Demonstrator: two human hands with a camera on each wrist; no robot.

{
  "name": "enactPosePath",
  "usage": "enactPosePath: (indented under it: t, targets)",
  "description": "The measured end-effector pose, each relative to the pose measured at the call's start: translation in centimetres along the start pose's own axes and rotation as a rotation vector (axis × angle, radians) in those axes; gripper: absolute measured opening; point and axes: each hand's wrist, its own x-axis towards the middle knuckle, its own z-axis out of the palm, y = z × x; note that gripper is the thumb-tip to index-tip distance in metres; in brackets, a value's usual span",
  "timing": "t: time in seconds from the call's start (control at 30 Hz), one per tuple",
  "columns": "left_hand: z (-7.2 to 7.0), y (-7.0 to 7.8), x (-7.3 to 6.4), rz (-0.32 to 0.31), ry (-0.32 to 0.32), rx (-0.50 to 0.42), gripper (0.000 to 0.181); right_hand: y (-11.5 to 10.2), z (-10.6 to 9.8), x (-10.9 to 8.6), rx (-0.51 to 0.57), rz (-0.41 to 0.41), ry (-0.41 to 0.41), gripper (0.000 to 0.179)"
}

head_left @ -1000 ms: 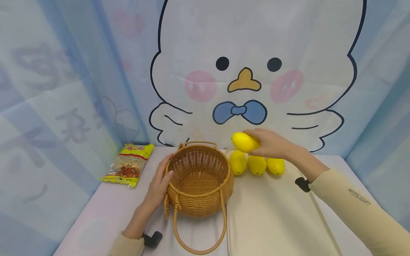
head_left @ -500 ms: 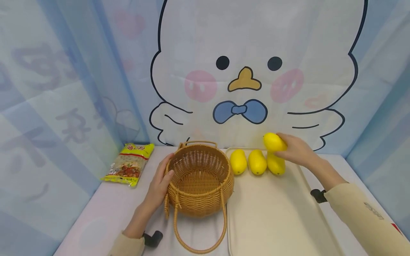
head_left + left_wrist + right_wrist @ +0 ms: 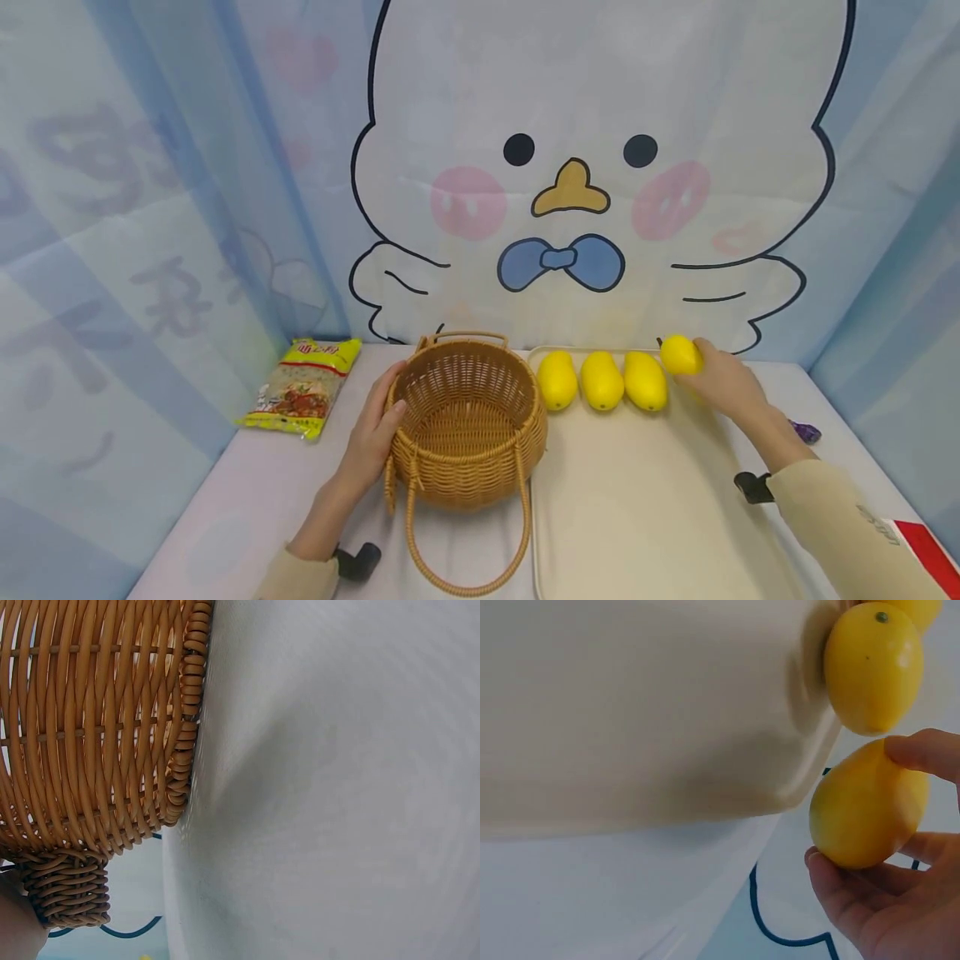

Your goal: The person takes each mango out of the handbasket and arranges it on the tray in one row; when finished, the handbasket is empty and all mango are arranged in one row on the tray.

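My left hand (image 3: 377,426) grips the left side of a brown wicker basket (image 3: 467,479), with the thumb over its rim. The basket's interior holds nothing, and its loop handle hangs down in front. In the left wrist view the woven wall (image 3: 90,712) of the basket fills the upper left. At the back right corner of a cream tray (image 3: 630,508), my right hand (image 3: 723,379) holds a yellow lemon (image 3: 866,806) between thumb and fingers, above the tray's edge. To its left, three more lemons (image 3: 602,381) lie in a row along the tray's back.
A yellow-edged food packet (image 3: 303,387) lies at the back left of the white table. A small purple object (image 3: 806,432) shows beside the right wrist, and a red and white thing (image 3: 930,550) is partly hidden by the sleeve. Printed cloth (image 3: 573,100) hangs behind.
My right hand has carried the lemon rightward past the row and lowered it to the tray's right end. The left hand and basket have stayed put.
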Motion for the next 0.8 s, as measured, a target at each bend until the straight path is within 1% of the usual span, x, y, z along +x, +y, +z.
enactPosePath:
  t: [0.13,0.23,0.3,0.37,0.4,0.5,0.53,0.6,0.67,0.8]
  targets:
    - [0.1,0.0,0.0,-0.007,0.0,-0.006,0.053,0.5,1.1,-0.3,-0.014,0.033,-0.017,0.085]
    - [0.1,0.2,-0.1,-0.009,0.002,-0.009,0.053,0.8,1.9,-0.2,-0.022,0.026,-0.013,0.084]
    - [0.1,0.8,-0.1,-0.022,-0.003,-0.011,0.054,0.9,2.4,-0.3,-0.015,0.021,-0.008,0.082]
    - [0.1,1.9,-0.3,-0.031,-0.01,-0.014,0.054,1.0,2.8,-0.4,-0.007,0.02,-0.001,0.081]
    - [0.1,2.0,-0.3,-0.028,-0.01,-0.016,0.054,1.0,2.9,-0.5,0.002,0.021,0.004,0.08]
    - [0.1,1.7,-0.2,-0.02,-0.011,-0.014,0.054,0.8,2.9,-1.0,0.019,0.031,0.001,0.082]
    - [0.1,1.4,-0.2,-0.009,-0.007,-0.01,0.053,0.8,2.9,-1.2,0.019,0.032,-0.002,0.084]
    - [0.2,0.3,0.0,0.007,0.002,-0.004,0.053,0.7,2.9,-1.5,0.021,0.031,-0.009,0.085]
    - [0.2,0.2,0.0,0.009,0.007,0.003,0.052,0.7,2.8,-1.6,0.023,0.029,-0.013,0.087]
    - [0.2,0.2,-0.1,0.003,0.009,0.002,0.052,1.0,2.8,-1.9,0.031,0.018,0.009,0.085]
